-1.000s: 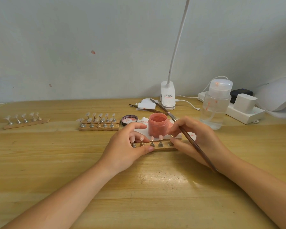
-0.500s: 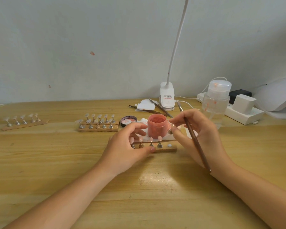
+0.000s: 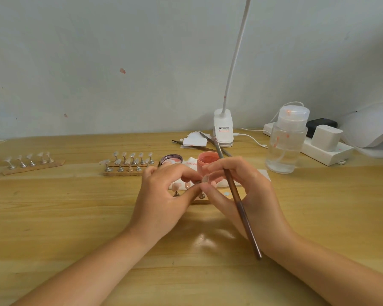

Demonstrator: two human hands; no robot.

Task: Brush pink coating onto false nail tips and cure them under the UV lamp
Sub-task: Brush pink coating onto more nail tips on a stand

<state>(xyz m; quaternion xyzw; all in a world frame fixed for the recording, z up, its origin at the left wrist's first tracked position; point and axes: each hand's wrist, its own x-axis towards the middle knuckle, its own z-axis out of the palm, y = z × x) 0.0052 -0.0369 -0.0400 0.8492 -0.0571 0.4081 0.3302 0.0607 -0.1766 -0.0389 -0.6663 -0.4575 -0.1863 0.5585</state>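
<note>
Head view: both hands hide most of the near wooden strip [image 3: 205,200] of metal nail stands. Left hand [image 3: 164,195] pinches one clear nail tip on its stand [image 3: 205,180]; right hand [image 3: 250,191] grips one long brown brush [image 3: 237,195]. Beyond, one open pink jar [image 3: 208,162]; far right, white UV lamp [image 3: 372,129], cut off.

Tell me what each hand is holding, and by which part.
Right hand grips the brush mid-handle; left hand pinches a nail tip stand by its metal stem.
</note>
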